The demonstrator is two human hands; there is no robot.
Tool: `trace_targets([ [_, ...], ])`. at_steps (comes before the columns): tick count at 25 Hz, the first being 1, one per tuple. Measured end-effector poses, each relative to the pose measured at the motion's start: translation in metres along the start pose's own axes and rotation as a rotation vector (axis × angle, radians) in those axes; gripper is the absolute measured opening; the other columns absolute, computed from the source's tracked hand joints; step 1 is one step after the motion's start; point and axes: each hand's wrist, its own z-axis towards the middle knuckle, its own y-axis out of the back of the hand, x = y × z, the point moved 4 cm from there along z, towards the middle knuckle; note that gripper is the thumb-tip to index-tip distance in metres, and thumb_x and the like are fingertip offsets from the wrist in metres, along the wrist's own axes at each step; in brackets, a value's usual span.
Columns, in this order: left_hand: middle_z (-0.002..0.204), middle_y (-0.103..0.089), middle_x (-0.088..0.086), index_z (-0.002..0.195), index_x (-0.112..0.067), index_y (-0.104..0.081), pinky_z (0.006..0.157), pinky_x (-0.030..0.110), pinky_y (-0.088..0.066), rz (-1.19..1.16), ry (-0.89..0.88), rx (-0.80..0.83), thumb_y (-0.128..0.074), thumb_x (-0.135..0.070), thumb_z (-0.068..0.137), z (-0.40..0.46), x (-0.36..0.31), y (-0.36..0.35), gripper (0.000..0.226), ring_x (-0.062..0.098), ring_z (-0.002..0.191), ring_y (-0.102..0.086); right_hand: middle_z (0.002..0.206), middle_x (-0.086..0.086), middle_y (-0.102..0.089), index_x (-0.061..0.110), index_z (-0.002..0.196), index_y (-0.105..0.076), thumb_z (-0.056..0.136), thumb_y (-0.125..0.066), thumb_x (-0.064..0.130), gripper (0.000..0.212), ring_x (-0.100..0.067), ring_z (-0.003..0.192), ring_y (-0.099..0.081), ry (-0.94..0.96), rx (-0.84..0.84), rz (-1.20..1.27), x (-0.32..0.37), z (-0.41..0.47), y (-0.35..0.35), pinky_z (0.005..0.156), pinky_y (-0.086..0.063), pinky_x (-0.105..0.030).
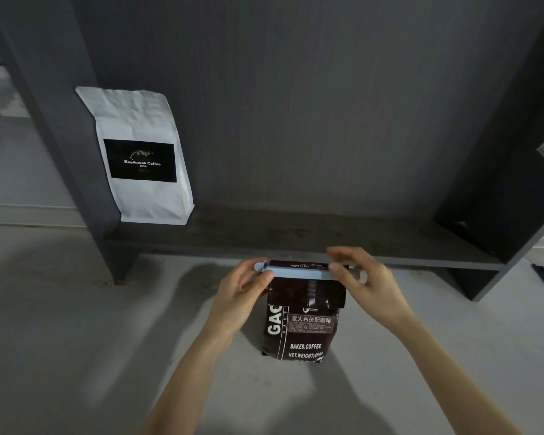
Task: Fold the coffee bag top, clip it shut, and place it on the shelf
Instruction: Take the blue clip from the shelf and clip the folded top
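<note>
Both forearms are reaching up from the bottom edge w/ the dark coffee bag (299,334) standing between them on the pale floor (60,324), just in front of the shelf's front edge. Left hand (239,293) is pinching the hinge end of the light-blue clip (296,273), thumb and fingers closed on it. Right hand (363,279) is sitting at the clip's other end, thumb touching the bar, fingers curled loosely above it and a bit blurred, so can't tell if it's gripping or just pressing. Clip is lying across the folded-over top; whether it's fully latched, can't tell.

Handling, as a guess: bag is looking full and fairly weighty (net-weight print on the front), foil-ish, glossy, prob slippery, body firm but top flap soft. Better to be taking it around the mid-body w/ one hand, other under the base, not by the clip, which could pop off.

Shelf board (296,243) is running dark grey across the middle. White coffee bag (142,158) is leaning at its left end against the side panel; rest of the board looks free, nothing blocking a straight lift forward. Dark object is lying on the floor at far right, well apart.
</note>
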Motion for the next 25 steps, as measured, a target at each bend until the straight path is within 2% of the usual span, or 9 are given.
trace_targets([
  [1,0.104,-0.067,0.0,0.094,-0.029,-0.059,0.094,0.033,-0.046,0.003,0.003,-0.002,-0.057,-0.019,0.082,0.0,0.001,0.0,0.015,0.016,0.103,-0.061,0.102,0.013,-0.06,0.026,0.11,-0.057,0.082,-0.057,0.031,0.029,0.001,0.096,-0.053,0.072,0.023,-0.108,0.009,0.003,0.001,0.086,-0.037,-0.005],
  [2,0.106,-0.066,0.004,0.095,-0.026,-0.058,0.095,0.034,-0.046,0.001,0.007,-0.007,-0.058,-0.018,0.082,0.001,0.001,0.0,0.016,0.018,0.104,-0.061,0.106,0.01,-0.061,0.024,0.115,-0.055,0.081,-0.057,0.036,0.036,-0.003,0.101,-0.053,0.14,0.063,-0.21,0.018,0.007,-0.002,0.095,-0.037,-0.018],
  [3,0.107,-0.066,0.007,0.097,-0.024,-0.058,0.095,0.036,-0.046,-0.002,0.008,-0.011,-0.058,-0.017,0.081,0.002,0.002,0.0,0.017,0.019,0.103,-0.061,0.11,0.006,-0.062,0.023,0.118,-0.053,0.081,-0.055,0.04,0.041,-0.008,0.105,-0.053,0.186,0.114,-0.308,0.026,0.011,-0.008,0.1,-0.037,-0.031],
  [5,0.104,-0.066,0.007,0.096,-0.022,-0.058,0.092,0.032,-0.047,-0.008,0.001,-0.016,-0.058,-0.015,0.081,0.002,0.003,0.0,0.017,0.015,0.098,-0.063,0.116,0.0,-0.062,0.021,0.12,-0.051,0.082,-0.052,0.044,0.045,-0.016,0.109,-0.053,0.197,0.216,-0.441,0.037,0.017,-0.021,0.101,-0.037,-0.041],
  [8,0.092,-0.067,-0.004,0.088,-0.026,-0.059,0.075,0.012,-0.049,-0.012,-0.025,-0.043,-0.058,-0.012,0.082,0.002,0.003,0.0,0.015,-0.004,0.079,-0.064,0.114,-0.004,-0.064,0.019,0.115,-0.056,0.084,-0.052,0.041,0.038,-0.02,0.104,-0.057,0.141,0.267,-0.4,0.04,0.018,-0.032,0.098,-0.041,-0.04],
  [10,0.088,-0.067,-0.004,0.087,-0.023,-0.059,0.066,0.004,-0.047,-0.013,-0.037,-0.06,-0.058,-0.011,0.082,0.002,0.004,-0.001,0.013,-0.008,0.073,-0.063,0.112,-0.003,-0.065,0.019,0.112,-0.057,0.084,-0.051,0.04,0.035,-0.02,0.101,-0.059,0.144,0.234,-0.409,0.038,0.016,-0.033,0.097,-0.037,-0.037],
  [14,0.085,-0.066,-0.005,0.084,-0.022,-0.058,0.063,0.002,-0.045,-0.032,-0.051,-0.073,-0.057,-0.01,0.082,0.001,0.005,-0.003,0.012,-0.009,0.07,-0.062,0.111,-0.001,-0.065,0.019,0.111,-0.057,0.085,-0.05,0.04,0.034,-0.019,0.099,-0.059,0.144,0.202,-0.444,0.038,0.014,-0.034,0.098,-0.032,-0.034],
  [21,0.083,-0.064,0.0,0.082,-0.016,-0.057,0.062,0.003,-0.045,-0.034,-0.083,-0.104,-0.057,-0.008,0.082,-0.001,0.004,-0.008,0.008,-0.009,0.068,-0.06,0.106,-0.001,-0.067,0.018,0.106,-0.059,0.085,-0.05,0.038,0.03,-0.019,0.094,-0.06,0.135,0.177,-0.425,0.036,0.011,-0.032,0.095,-0.035,-0.035],
  [25,0.082,-0.065,-0.002,0.084,-0.015,-0.058,0.061,0.003,-0.044,-0.033,-0.085,-0.084,-0.058,-0.008,0.082,0.0,0.002,-0.008,0.007,-0.009,0.067,-0.06,0.108,-0.001,-0.066,0.019,0.107,-0.059,0.085,-0.05,0.039,0.031,-0.018,0.096,-0.059,0.145,0.172,-0.426,0.034,0.011,-0.031,0.1,-0.031,-0.035],
])
